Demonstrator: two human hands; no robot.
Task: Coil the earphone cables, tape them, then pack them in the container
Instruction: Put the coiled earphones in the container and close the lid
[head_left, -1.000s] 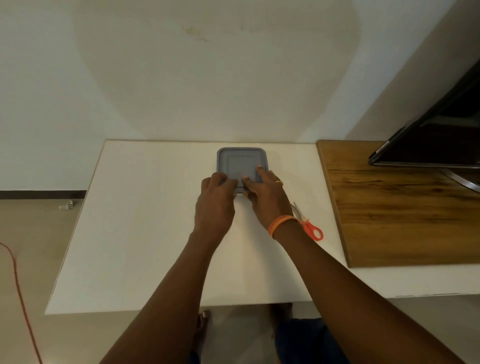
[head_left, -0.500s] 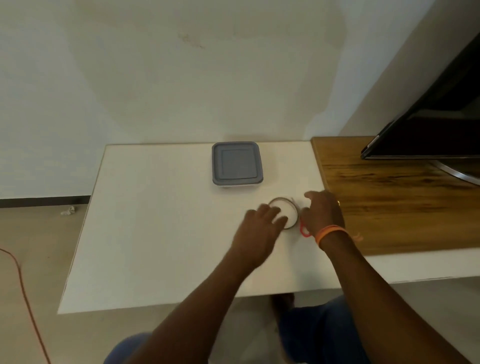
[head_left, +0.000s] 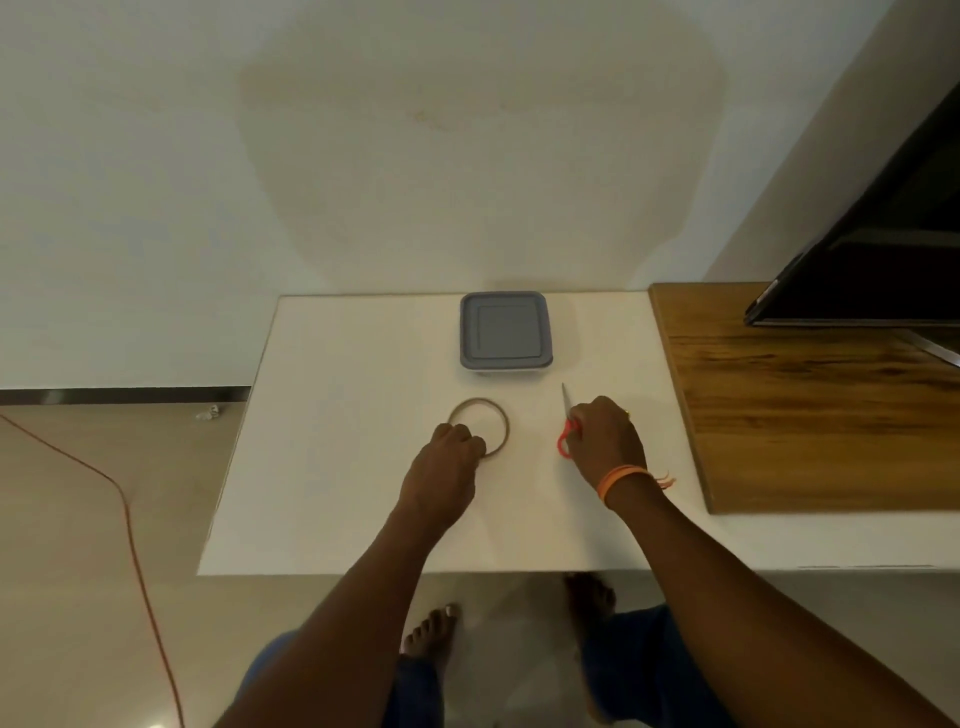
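Tape roll: light, stiff ring; my left hand pinches its near rim. Scissors: my right hand grips the handles.

On the desk, the container sits at the far edge, close to the wall, with its lid on. Nearer the person and a little to the left lies the tape roll, flat on the desk; the left hand rests on its near-left rim. To the right of the roll, apart from it, the scissors lie with the blade pointing toward the container, their handles under the right hand. Further right a wooden board lies on the desk, carrying a screen at its far right.
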